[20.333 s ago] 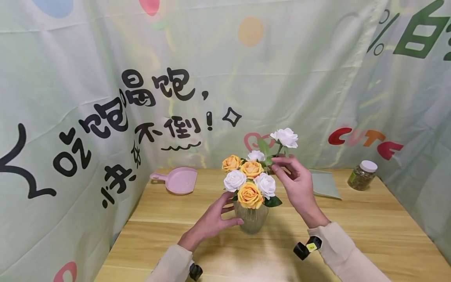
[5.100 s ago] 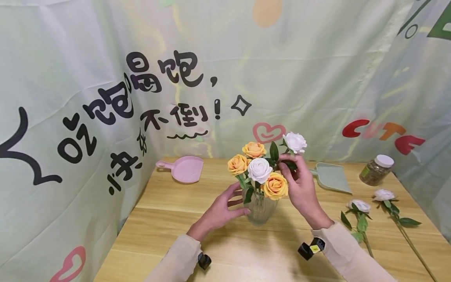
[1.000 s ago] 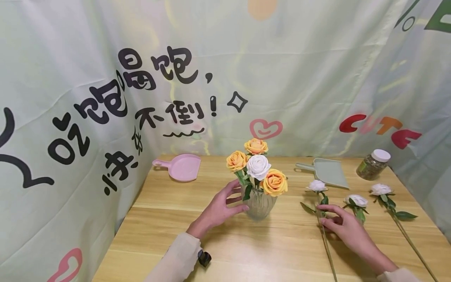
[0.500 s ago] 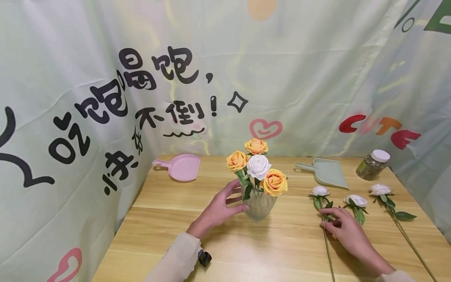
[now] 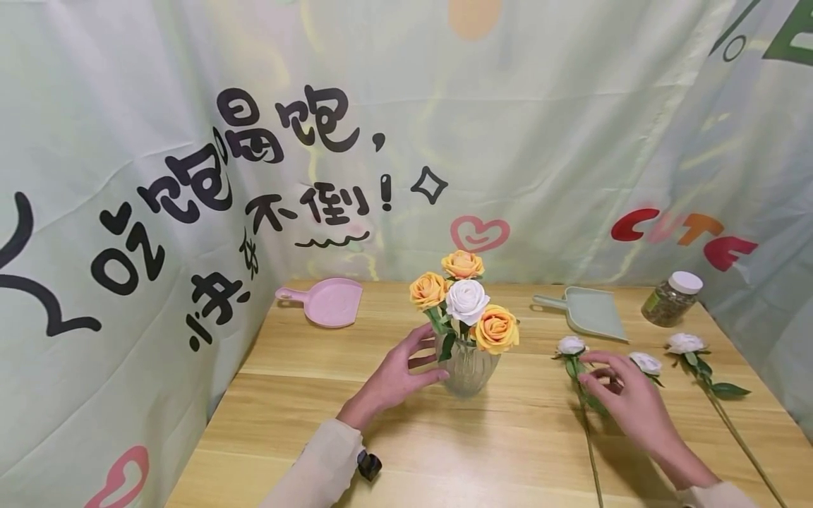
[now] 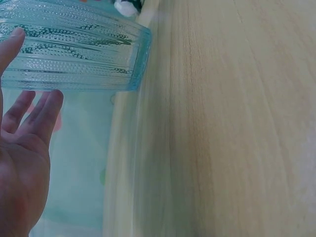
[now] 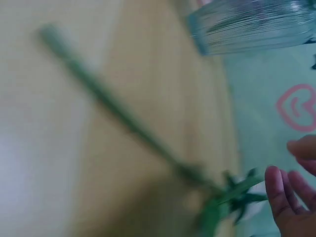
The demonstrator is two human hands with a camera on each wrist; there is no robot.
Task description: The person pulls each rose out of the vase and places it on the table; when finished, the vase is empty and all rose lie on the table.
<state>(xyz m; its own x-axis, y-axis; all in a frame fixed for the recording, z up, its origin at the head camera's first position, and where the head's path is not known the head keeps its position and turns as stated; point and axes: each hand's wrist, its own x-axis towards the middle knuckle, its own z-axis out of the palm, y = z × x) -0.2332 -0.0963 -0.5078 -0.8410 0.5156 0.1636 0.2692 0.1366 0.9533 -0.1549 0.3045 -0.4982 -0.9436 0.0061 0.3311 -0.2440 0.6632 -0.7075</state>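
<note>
A ribbed glass vase (image 5: 468, 370) stands on the table, holding one white rose (image 5: 467, 301) and several orange roses (image 5: 496, 329). My left hand (image 5: 396, 370) holds the vase from its left side; in the left wrist view the thumb (image 6: 11, 45) lies over the glass, with the other fingers at its lower edge. To the right lies a long-stemmed white rose (image 5: 571, 346). Close beside its head is my right hand (image 5: 631, 406), thumb and fingers apart, the fingertips near a leaf (image 7: 242, 190) in the right wrist view. My hand partly hides another white rose (image 5: 646, 363).
Farther right lies a third loose white rose (image 5: 686, 343), its stem running toward the front. At the back are a pink dustpan (image 5: 333, 303), a grey-green dustpan (image 5: 595, 314) and a white-lidded jar (image 5: 672, 300). Printed cloth (image 5: 546, 141) hangs behind the table.
Some white roses have gone from the vase to the table at right. In the last second my right hand lays a white rose down, lets go and lifts slightly; the left hand stays put.
</note>
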